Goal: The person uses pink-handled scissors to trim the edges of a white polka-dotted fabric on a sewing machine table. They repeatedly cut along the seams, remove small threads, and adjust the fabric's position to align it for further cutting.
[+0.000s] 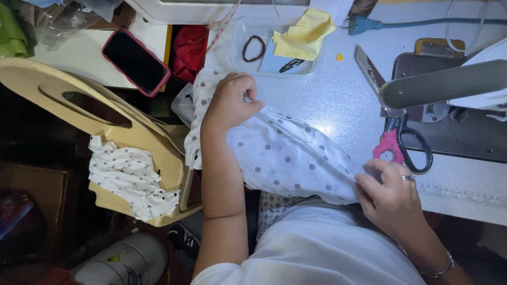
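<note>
Scissors [406,138] lie right of fabric [288,153] on table [338,100].

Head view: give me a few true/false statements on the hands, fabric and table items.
1. Both hands grip the dotted fabric. True: left hand pinches one end, right hand the other.
2. The scissors are in the right hand. False: they lie on the table, beside that hand.
3. The phone lies screen dark. True.
4. The tray holds a spool of thread. False: it holds a hair tie, a yellow cloth and a clip.
5. More dotted fabric lies on the chair. True.
</note>
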